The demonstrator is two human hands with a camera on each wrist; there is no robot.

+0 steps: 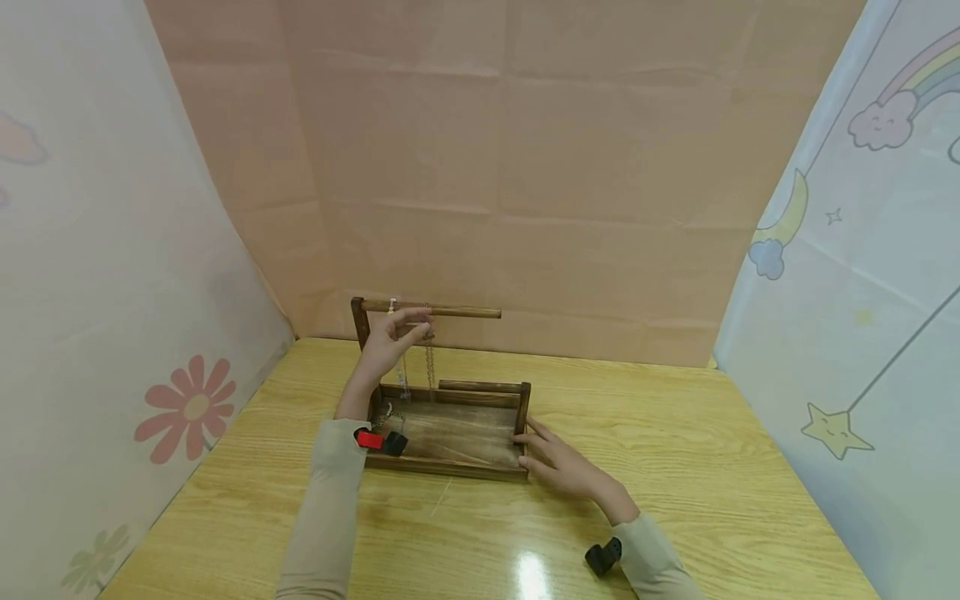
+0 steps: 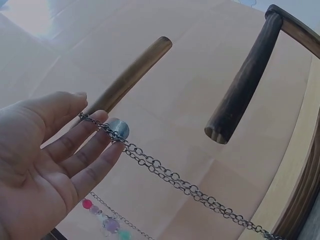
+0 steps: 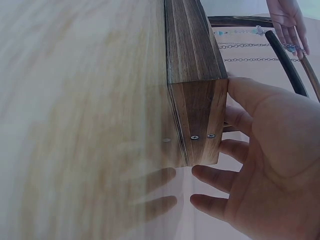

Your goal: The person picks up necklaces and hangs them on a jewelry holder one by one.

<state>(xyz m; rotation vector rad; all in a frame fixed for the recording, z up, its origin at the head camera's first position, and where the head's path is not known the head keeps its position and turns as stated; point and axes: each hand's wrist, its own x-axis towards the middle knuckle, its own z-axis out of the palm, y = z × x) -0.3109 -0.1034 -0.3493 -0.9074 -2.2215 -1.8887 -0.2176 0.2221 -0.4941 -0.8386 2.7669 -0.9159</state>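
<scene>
A brown wooden jewelry stand [image 1: 450,468] has a shallow tray at its base and a raised rod [image 1: 480,312] on a post at the left. By the rod, my left hand [image 1: 392,340] touches a dark chain necklace [image 2: 195,194] with its fingertips. The chain runs across the fingers beside a pale blue bead [image 2: 119,129]; the thumb stands apart from the fingertips. A necklace with colored beads [image 2: 111,225] hangs alongside. At the tray's right end, my right hand [image 1: 562,467] rests loosely, its thumb against the wood [image 3: 197,107].
A beaded strand [image 1: 389,410] lies at the tray's left end. A shorter, lower rod [image 1: 480,387] runs along the tray's back. Wood-grain table [image 1: 637,417] surrounds the stand, with a tan backdrop [image 1: 600,275] behind and printed white panels [image 1: 892,333] at the sides.
</scene>
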